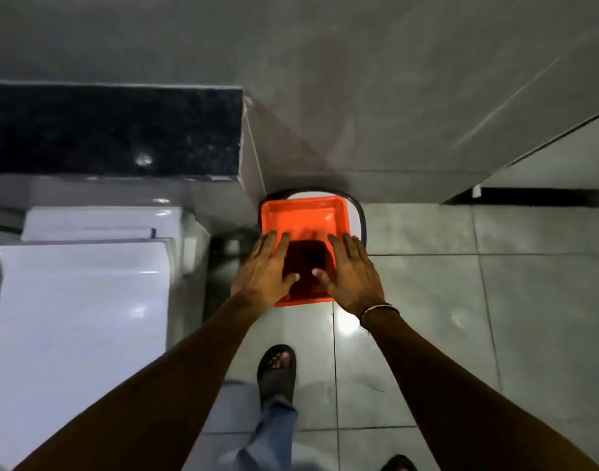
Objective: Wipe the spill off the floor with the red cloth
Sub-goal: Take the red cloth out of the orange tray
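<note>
An orange square plastic tub (305, 212) stands on the floor tiles against the wall. Inside it lies a dark red cloth (305, 263), seen between my two hands. My left hand (266, 266) hovers palm down over the tub's left edge with its fingers spread. My right hand (351, 273), a bracelet at its wrist, is spread the same way over the right edge. Neither hand grips anything that I can see. A glossy bright patch (349, 326) shows on the tile just in front of the tub; I cannot tell whether it is liquid or a light reflection.
A white toilet (80, 300) with its cistern fills the left side, under a black stone ledge (111, 130). A white round container with a dark rim (357, 212) sits behind the tub. A grey partition (546, 158) stands at right. My sandalled foot (277, 368) is on the tiles below.
</note>
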